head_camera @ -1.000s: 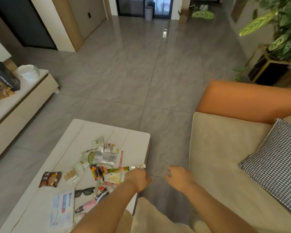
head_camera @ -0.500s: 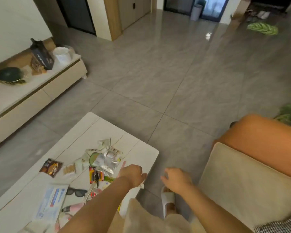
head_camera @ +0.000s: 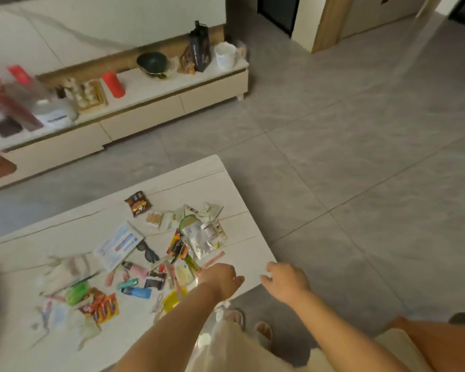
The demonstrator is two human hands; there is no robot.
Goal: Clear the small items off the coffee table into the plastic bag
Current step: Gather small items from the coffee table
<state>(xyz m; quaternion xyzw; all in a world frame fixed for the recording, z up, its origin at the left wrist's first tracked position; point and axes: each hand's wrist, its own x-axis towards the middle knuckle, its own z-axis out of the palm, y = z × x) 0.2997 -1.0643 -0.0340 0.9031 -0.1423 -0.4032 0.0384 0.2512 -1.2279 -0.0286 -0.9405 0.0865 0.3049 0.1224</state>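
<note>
The white coffee table [head_camera: 236, 200] carries a scatter of small items: a brown snack packet [head_camera: 138, 203], a blue-and-white packet [head_camera: 118, 244], dark sunglasses [head_camera: 147, 252], a silver pouch [head_camera: 199, 237], a pink tube [head_camera: 136, 269], a blue lighter [head_camera: 137, 291] and red-orange sachets [head_camera: 105, 308]. A crumpled whitish plastic piece [head_camera: 62, 272] lies at the left; whether it is the bag is unclear. My left hand [head_camera: 220, 277] hovers over the table's near right part, fingers curled downward, their grip hidden. My right hand [head_camera: 285, 280] hangs past the table's edge, loosely curled and holding nothing.
A low cream TV cabinet [head_camera: 145, 114] runs along the far wall with a red cylinder [head_camera: 114, 84], a dark bowl [head_camera: 152, 61] and a white cup [head_camera: 225, 55]. Grey tiled floor [head_camera: 346, 157] spreads to the right. An orange sofa arm [head_camera: 446, 342] is at the bottom right.
The view has swung left, from the sofa towards the table and TV cabinet. Both hands stay stretched out in front, the left one now above the items at the table's near corner.
</note>
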